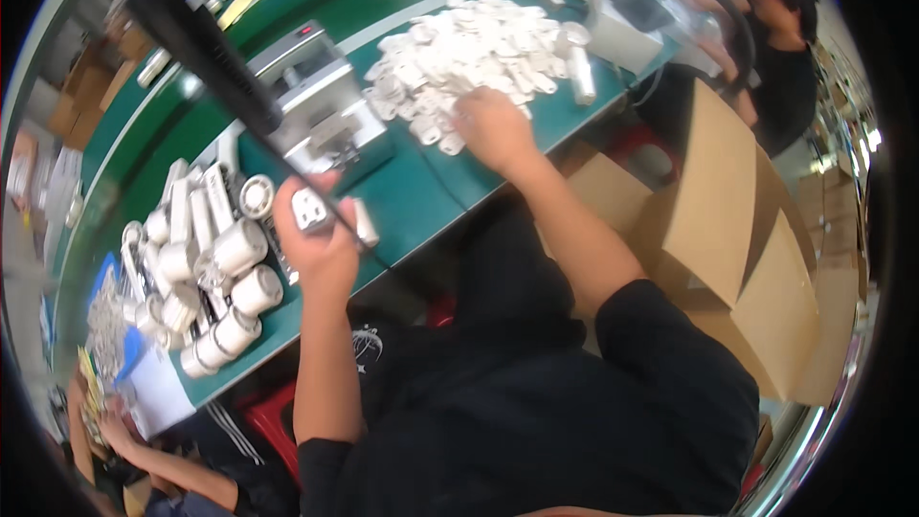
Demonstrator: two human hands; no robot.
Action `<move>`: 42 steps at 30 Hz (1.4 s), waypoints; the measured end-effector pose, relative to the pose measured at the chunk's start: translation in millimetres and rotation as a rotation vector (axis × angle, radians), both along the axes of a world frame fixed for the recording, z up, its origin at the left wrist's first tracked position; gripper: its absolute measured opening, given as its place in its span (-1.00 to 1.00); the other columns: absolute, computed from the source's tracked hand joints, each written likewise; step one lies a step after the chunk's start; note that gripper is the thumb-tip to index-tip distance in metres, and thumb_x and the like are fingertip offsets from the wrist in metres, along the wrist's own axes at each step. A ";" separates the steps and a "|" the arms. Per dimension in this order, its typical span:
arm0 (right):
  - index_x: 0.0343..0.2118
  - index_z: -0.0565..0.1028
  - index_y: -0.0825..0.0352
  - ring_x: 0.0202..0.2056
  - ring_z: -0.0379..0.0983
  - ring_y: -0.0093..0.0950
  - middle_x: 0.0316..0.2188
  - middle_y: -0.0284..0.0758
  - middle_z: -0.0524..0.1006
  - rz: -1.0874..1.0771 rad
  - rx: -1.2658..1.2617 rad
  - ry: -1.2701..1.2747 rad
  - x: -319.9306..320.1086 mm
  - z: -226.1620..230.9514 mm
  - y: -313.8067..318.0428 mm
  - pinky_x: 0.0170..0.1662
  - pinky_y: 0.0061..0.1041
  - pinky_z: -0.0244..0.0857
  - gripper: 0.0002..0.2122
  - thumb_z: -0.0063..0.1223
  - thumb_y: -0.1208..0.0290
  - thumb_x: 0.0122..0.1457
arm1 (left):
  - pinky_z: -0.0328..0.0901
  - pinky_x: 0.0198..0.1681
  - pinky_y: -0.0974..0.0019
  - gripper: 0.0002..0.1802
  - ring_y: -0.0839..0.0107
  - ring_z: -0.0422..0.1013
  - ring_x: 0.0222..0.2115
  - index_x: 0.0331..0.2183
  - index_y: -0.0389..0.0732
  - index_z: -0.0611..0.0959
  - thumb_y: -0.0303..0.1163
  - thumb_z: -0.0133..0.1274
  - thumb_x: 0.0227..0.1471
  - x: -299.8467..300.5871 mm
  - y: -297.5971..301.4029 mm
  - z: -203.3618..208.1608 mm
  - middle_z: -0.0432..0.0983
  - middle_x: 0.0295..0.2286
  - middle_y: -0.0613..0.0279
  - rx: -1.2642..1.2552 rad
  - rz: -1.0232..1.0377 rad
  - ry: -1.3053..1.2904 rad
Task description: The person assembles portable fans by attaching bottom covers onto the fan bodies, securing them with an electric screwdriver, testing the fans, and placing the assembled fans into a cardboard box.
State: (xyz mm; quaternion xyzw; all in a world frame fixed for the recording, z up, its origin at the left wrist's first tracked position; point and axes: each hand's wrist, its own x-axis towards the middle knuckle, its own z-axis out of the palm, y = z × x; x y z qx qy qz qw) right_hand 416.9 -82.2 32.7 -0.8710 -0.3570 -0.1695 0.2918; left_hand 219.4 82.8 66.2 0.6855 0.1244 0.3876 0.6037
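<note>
When I look down from far away through the head camera, I see a long green table (pixel 410 215) bending across the view. Big brown cardboard boxes (pixel 718 191) stand with their flaps up on the right, just past the table's near edge. One other person in dark clothes (pixel 785 86) is at the far right, and another person's hand (pixel 115 429) shows low on the left.

On the table, a big pile of flat white pieces (pixel 469 48) lies near the back, a bit right of the middle. On the left is a heap of round white parts (pixel 239 247), with tubes and cups all jumbled up. A grey machine (pixel 330 101) sits between the heap and the pile. A long black pole (pixel 206 48) slants down in front of it.

My left hand (pixel 324 254) is up near the heap, and its fingers are curled tight around a small white piece with dark holes (pixel 309 211). My right hand (pixel 495 131) is at the near edge of the pile, with bent fingers touching it. It is blurry there, so I can't tell if they pinch a piece. A short white tube (pixel 364 222) lies just beside my left hand.
</note>
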 end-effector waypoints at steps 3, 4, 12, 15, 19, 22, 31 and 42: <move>-0.43 0.51 0.34 -0.26 0.39 -0.22 -0.37 -0.21 0.49 0.027 0.032 -0.118 12.6 -7.9 0.4 -0.22 -0.28 0.31 -0.88 0.02 0.42 0.02 | 0.33 -0.31 0.48 -0.50 0.54 0.35 -0.32 -0.08 -0.19 0.33 -0.68 0.07 -0.10 7.5 4.1 -4.7 0.39 -0.29 0.22 -0.098 -0.102 -0.115; -0.40 0.49 0.36 -0.29 0.40 -0.24 -0.40 -0.20 0.49 -0.010 0.088 -0.151 12.7 -4.4 0.5 -0.23 -0.30 0.31 -0.88 -0.02 0.44 0.06 | 0.31 -0.30 0.50 -0.54 0.55 0.34 -0.35 -0.10 -0.18 0.36 -0.68 0.05 -0.08 10.5 5.6 -3.0 0.38 -0.34 0.25 0.000 -0.053 -0.091; -0.28 0.48 0.36 -0.48 0.35 -0.63 -0.46 -0.38 0.43 0.744 0.368 0.879 -57.2 110.5 49.3 -0.44 -0.66 0.25 -0.86 -0.14 0.49 0.20 | 0.27 -0.30 0.42 -0.45 0.50 0.33 -0.37 -0.12 -0.24 0.36 -0.45 0.24 -0.19 -4.9 6.8 1.6 0.38 -0.36 0.24 0.044 -0.120 0.030; -0.30 0.49 0.37 -0.38 0.37 -0.57 -0.40 -0.37 0.43 0.962 0.100 0.453 -52.5 105.8 81.0 -0.33 -0.61 0.28 -0.87 -0.05 0.48 0.16 | 0.23 -0.10 0.37 -0.28 0.39 0.32 -0.15 -0.05 -0.31 0.23 -0.40 0.27 -0.21 2.4 5.3 -0.2 0.37 -0.19 0.12 -0.060 -0.224 -0.010; -0.30 0.49 0.36 -0.32 0.37 -0.55 -0.37 -0.38 0.42 0.933 0.104 0.561 -70.5 108.0 77.7 -0.24 -0.58 0.27 -0.85 0.11 0.48 0.05 | 0.18 -0.01 0.31 -0.23 0.32 0.24 -0.03 -0.03 -0.32 0.20 -0.40 0.27 -0.23 2.0 7.5 0.1 0.28 -0.09 0.03 -0.062 -0.229 -0.047; -0.29 0.48 0.35 -0.37 0.35 -0.60 -0.42 -0.42 0.41 0.873 0.128 0.667 -77.8 112.7 85.9 -0.28 -0.61 0.25 -0.81 0.16 0.46 0.03 | 0.11 0.06 0.28 -0.26 0.29 0.19 0.02 0.03 -0.33 0.17 -0.41 0.16 -0.15 -3.3 16.6 1.7 0.21 -0.03 0.00 0.013 -0.264 -0.062; -0.34 0.47 0.37 -0.56 0.34 -0.67 -0.53 -0.42 0.45 0.753 0.170 1.000 -82.4 129.2 71.1 -0.50 -0.69 0.21 -0.88 0.10 0.48 0.05 | 0.12 0.04 0.26 -0.25 0.27 0.17 -0.02 0.05 -0.31 0.11 -0.14 0.09 0.00 -10.2 13.3 -0.5 0.18 -0.05 0.01 -0.072 -0.336 -0.013; -0.72 0.34 0.34 -0.65 0.16 -0.68 -0.75 -0.46 0.31 0.355 0.481 0.861 -113.0 85.8 85.0 -0.60 -0.62 0.09 -0.68 0.19 0.30 0.01 | 0.19 -0.04 0.22 -0.51 0.08 0.32 -0.13 -0.04 -0.35 0.29 -0.21 -0.13 0.08 -2.5 5.6 -4.0 0.34 -0.16 -0.11 0.240 -0.025 -0.112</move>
